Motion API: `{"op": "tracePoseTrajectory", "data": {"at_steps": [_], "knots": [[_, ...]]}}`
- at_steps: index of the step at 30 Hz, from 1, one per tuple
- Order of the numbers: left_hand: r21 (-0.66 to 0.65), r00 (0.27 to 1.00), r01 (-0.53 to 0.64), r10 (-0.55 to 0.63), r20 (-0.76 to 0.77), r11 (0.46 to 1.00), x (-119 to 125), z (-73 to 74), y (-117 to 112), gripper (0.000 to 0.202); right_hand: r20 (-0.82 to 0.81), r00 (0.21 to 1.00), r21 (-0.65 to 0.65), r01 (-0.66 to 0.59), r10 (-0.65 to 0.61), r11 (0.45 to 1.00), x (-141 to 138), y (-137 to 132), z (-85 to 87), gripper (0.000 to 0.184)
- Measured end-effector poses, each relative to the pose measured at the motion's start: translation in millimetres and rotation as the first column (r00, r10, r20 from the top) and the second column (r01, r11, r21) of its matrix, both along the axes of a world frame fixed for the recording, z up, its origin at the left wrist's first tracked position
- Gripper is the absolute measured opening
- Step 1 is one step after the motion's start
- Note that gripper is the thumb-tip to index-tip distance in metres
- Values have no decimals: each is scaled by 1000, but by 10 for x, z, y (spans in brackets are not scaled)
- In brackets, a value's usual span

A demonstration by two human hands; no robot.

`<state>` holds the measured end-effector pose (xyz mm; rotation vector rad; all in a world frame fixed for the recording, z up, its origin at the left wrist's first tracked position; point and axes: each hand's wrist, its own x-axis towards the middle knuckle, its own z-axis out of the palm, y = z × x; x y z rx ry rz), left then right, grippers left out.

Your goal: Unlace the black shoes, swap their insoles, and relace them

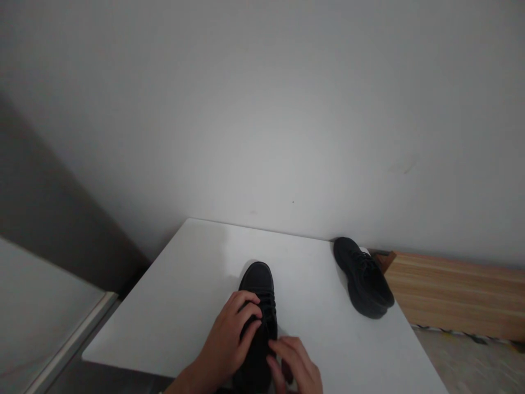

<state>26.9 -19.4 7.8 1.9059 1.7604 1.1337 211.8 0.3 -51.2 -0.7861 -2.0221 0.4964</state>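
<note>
A black lace-up shoe lies on the white table with its toe pointing away from me. Its black laces cross the upper. My left hand curls over the shoe from the left, with its fingertips pressed on the upper beside the laces. On the near right side of the shoe is my right hand, its thumb and fingers bent together in a pinch at the lacing edge. What sits between those fingertips is too dark to make out. The heel end of the shoe is dark and partly hidden by my left hand.
A second black shoe stands at the right edge of the white table. Behind the table rises a pale wall. A wood-grain board is at the right, above a grey floor.
</note>
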Motion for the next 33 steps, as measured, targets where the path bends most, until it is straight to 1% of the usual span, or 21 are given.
{"op": "tracePoseTrajectory", "data": {"at_steps": [2,4,5,8,10,12,18,22,25,29,31,33], "knots": [[-13,999,3,-2,45,1000,-5,6,18,14,-17,997,-42,69,-70,997,-3,107,144,19],[-22,996,3,-1,90,1000,-11,13,28,13,41,995,-54,95,-93,994,-19,203,256,23],[-23,994,1,1,113,1000,-13,18,29,12,74,994,-50,83,-79,995,-31,242,297,24],[-19,986,3,0,167,1000,-17,24,17,12,136,990,-25,-20,23,999,-73,313,364,19],[-19,982,15,-12,188,1000,-17,16,8,12,125,990,-4,-64,64,998,-99,326,387,16],[-25,980,29,-23,199,999,-16,-1,7,12,88,993,-7,-78,78,997,-120,326,410,16],[-29,982,52,-46,182,998,-38,-35,28,12,5,996,-126,-93,94,988,-170,321,492,15],[-19,987,60,-56,152,998,-53,-35,22,13,-34,994,-143,-106,103,984,-185,318,520,16],[-30,987,55,-50,154,998,-50,-47,19,13,-75,991,-102,-117,110,988,-138,320,497,19],[-25,986,51,-46,161,998,-49,-44,19,13,-136,978,-21,-164,159,986,4,328,451,20],[-13,983,65,-62,170,998,-60,-20,8,13,-151,970,-34,-195,188,980,72,333,459,20],[-24,980,95,-89,180,995,-80,14,-17,14,-135,966,-80,-234,222,969,111,340,492,20]]}}
